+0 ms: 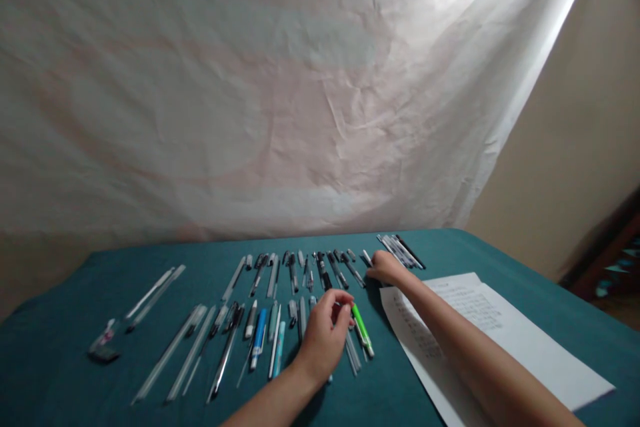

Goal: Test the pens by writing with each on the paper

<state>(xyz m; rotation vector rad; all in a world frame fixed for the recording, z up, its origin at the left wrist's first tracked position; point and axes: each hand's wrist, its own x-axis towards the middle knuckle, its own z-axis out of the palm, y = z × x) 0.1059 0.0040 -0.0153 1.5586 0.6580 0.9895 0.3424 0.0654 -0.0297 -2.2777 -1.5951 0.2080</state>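
My left hand [326,333] hovers over the front row of pens, its fingers curled and the thumb close to the fingertips. What it holds, if anything, cannot be made out. Just right of its fingertips lies a bright green pen [363,330]. Farther back, my right hand [386,268] is closed at the right end of the rear row. A white-tipped pen [367,257] sticks out from under its fingers, the rest hidden by the hand. Left of my left hand are a blue correction pen or marker [259,339] and a light teal pen [279,349].
Clear pen barrels [173,353], caps and refills lie in two rows on the green cloth [65,293]. Several pens [400,251] form a group at back right. Written paper sheets [540,353] lie under my right forearm. A small eraser-like piece [104,352] sits far left. A pale sheet [300,93] hangs behind.
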